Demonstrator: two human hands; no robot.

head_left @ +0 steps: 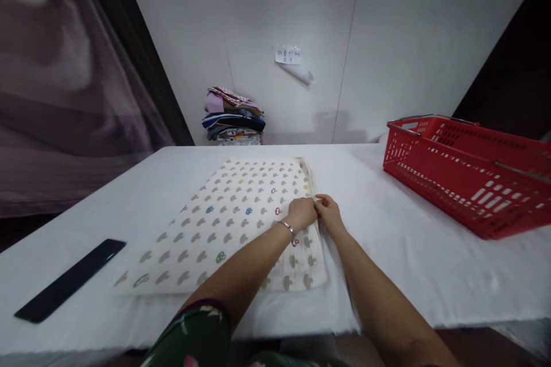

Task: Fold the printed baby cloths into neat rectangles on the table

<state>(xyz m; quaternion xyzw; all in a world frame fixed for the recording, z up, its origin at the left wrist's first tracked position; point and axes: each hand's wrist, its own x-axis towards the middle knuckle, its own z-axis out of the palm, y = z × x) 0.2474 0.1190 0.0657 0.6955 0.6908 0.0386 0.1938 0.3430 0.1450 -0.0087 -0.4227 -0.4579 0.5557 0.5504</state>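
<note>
A cream cloth (232,206) printed with grey mushrooms and a few coloured ones lies spread, in layers, on the white-covered table. My left hand (302,212), with a silver bracelet at the wrist, reaches across the cloth to its right edge. There its fingers are closed on the fabric. Right beside it, my right hand (329,213) pinches the same edge from the outside, thumb and fingers pressed together. The two hands touch or nearly touch, and the bit of edge between them is partly hidden.
On the table's right stands a red plastic basket (447,178) with metal handles. A dark flat strip (71,281) lies at the left. Folded clothes (235,120) are stacked at the back by the wall, which bears a paper note (287,55). A curtain (64,86) hangs left.
</note>
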